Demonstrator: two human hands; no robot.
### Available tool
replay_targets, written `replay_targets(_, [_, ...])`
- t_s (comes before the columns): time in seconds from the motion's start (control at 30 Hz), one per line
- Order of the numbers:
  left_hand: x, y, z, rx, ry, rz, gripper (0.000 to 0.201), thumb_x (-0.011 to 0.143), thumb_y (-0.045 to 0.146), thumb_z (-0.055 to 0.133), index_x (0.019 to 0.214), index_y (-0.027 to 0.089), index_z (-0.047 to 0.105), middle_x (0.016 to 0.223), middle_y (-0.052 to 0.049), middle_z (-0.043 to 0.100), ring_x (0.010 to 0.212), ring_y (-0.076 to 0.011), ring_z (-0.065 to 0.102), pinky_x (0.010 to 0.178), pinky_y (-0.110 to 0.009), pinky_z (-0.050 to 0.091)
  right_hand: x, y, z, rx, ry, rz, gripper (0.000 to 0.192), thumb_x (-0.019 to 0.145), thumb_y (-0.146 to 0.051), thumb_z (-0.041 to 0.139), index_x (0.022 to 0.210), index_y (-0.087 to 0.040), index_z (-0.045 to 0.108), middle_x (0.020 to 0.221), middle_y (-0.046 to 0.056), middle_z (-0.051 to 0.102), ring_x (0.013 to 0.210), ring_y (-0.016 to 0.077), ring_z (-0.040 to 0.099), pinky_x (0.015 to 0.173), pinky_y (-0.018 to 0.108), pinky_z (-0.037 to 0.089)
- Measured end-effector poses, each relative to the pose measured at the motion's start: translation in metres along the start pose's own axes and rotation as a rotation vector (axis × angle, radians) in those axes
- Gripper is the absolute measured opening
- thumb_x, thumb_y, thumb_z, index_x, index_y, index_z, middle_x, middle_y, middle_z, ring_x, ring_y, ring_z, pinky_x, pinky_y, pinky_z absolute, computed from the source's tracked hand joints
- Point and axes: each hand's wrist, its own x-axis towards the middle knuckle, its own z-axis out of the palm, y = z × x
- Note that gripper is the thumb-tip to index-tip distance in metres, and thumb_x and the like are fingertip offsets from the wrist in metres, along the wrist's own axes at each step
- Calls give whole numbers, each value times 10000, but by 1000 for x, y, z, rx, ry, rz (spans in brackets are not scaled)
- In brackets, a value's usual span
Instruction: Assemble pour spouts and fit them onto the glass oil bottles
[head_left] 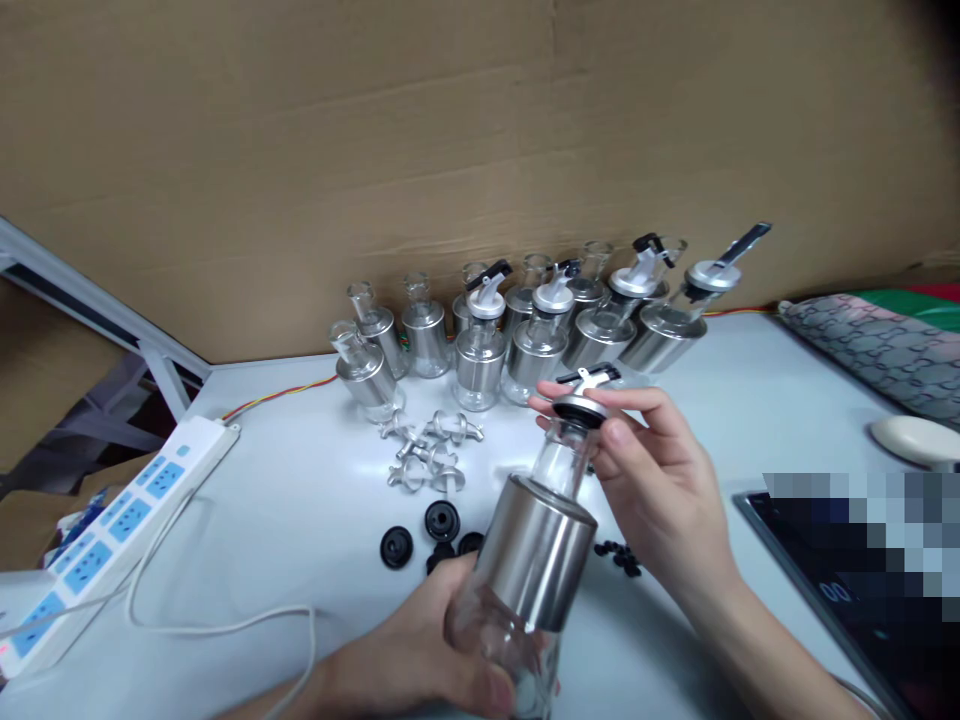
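Note:
My left hand is wrapped round the lower part of a glass bottle with a steel sleeve, which tilts to the right. At the bottle's mouth, my right hand grips a silver-and-black pourer cap between thumb and fingers. How deep the cap sits in the neck I cannot tell. Beyond my hands several silver spout pieces lie in a loose group. Black round stoppers lie left of the held bottle, partly hidden by it. Small black parts are scattered under my right wrist.
Several steel-sleeved bottles stand along the cardboard wall, some with pourer caps. A power strip with a white cable is on the left. At right are a dark tablet-like device, a white mouse and a patterned cloth item.

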Motion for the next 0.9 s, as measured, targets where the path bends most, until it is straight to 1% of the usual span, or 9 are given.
replay_targets(0.1, [0, 3, 2, 8, -10, 24, 616, 541, 403, 856, 1004, 114, 571, 883, -65, 623, 842, -178, 612, 731, -264, 443, -3, -1, 3, 6, -114, 20, 337, 797, -235, 691, 1089, -309, 539, 1288, 39, 593, 1155, 224, 596, 950, 408, 521])
replay_targets(0.17, [0, 6, 4, 14, -10, 20, 597, 543, 414, 852, 977, 107, 581, 877, -68, 620, 828, -174, 607, 718, -257, 436, -3, -2, 3, 13, -152, 69, 399, 773, -192, 703, 1094, -328, 511, 1336, 35, 548, 1107, 233, 628, 885, 411, 566])
replay_targets(0.23, [0, 7, 5, 20, -4, 13, 599, 540, 428, 851, 968, 107, 579, 878, -68, 618, 812, -166, 602, 714, -253, 428, -2, -3, 2, 31, -158, 126, 382, 766, -190, 702, 1060, -328, 502, 1334, 35, 545, 1007, 236, 678, 796, 410, 606])
replay_targets(0.3, [-1, 6, 5, 20, 8, 10, 605, 538, 423, 854, 975, 118, 567, 882, -59, 616, 818, -164, 601, 719, -254, 421, 0, -4, 0, 51, -157, 173, 380, 740, -195, 723, 1021, -318, 499, 1304, 33, 567, 935, 237, 703, 745, 406, 621])
replay_targets(0.43, [-3, 1, 2, -11, 31, 9, 639, 536, 402, 864, 1008, 134, 526, 886, -46, 613, 833, -162, 604, 732, -262, 416, 3, -3, -2, 80, -150, 214, 369, 715, -175, 742, 969, -297, 504, 1236, 23, 610, 898, 238, 715, 735, 391, 620])
replay_targets(0.6, [-6, -5, -1, -9, 51, -3, 683, 540, 373, 870, 1061, 152, 487, 960, -54, 618, 888, -172, 605, 770, -292, 420, 3, -4, -2, 104, -147, 211, 344, 711, -165, 748, 938, -287, 520, 1177, 9, 650, 844, 224, 727, 720, 373, 619])
replay_targets(0.77, [-5, -5, 1, -13, 40, 0, 691, 533, 390, 869, 1049, 148, 479, 934, -43, 618, 858, -165, 609, 758, -290, 421, 4, -2, -2, 92, -120, 220, 276, 708, -204, 762, 886, -272, 562, 1156, 5, 679, 806, 213, 731, 733, 393, 614])
replay_targets(0.9, [-5, -4, 1, -2, 42, -14, 715, 531, 404, 868, 1068, 149, 470, 942, -53, 621, 869, -179, 612, 760, -296, 428, 6, -2, -2, 114, -112, 206, 224, 701, -195, 767, 849, -258, 611, 1072, -2, 717, 758, 209, 735, 703, 371, 619])
